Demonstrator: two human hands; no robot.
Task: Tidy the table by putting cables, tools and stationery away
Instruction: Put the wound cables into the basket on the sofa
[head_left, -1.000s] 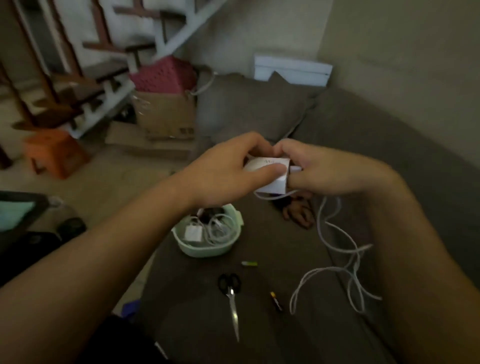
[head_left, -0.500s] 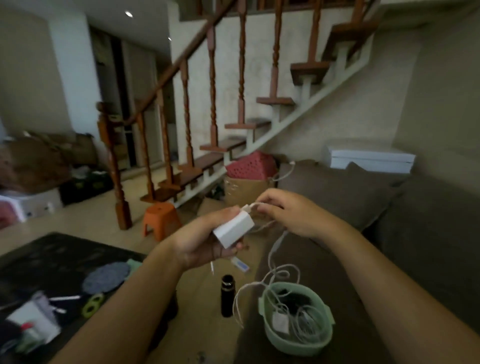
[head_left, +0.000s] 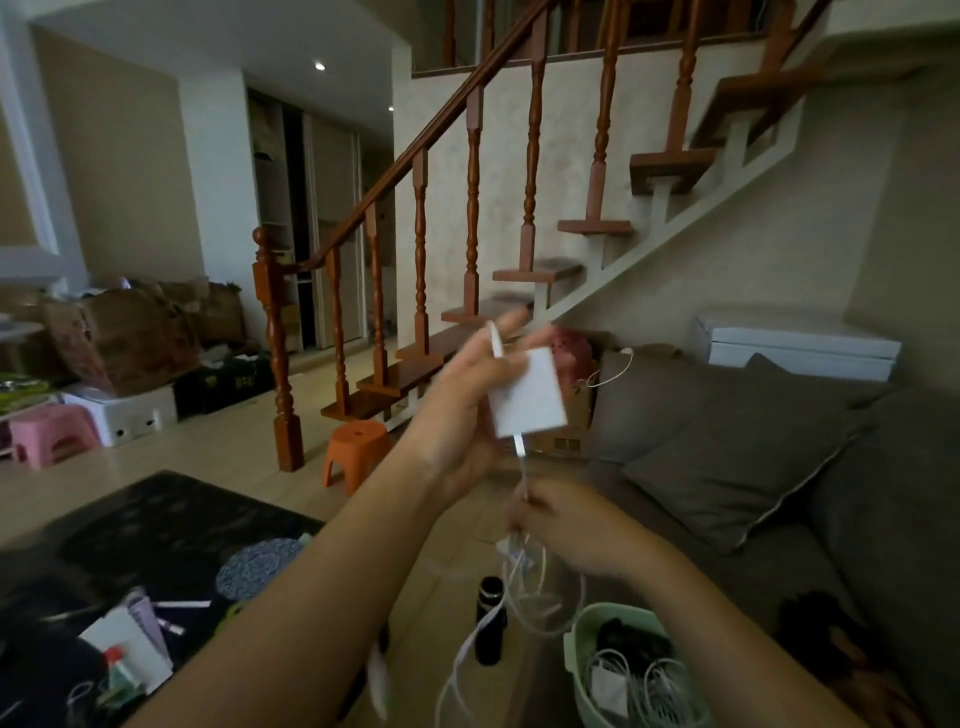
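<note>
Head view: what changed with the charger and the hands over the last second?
The left hand lifted the white charger and turned it so its cable exits downward. The right hand left the charger and slid down the cable, now pinching it below. The cable came off the sofa and hangs in loops. Unchanged: the left hand's grip on the charger; the green basket on the sofa.

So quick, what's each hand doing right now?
Left hand: holding the white charger block.
Right hand: pinching the white cable that hangs from the block.
</note>
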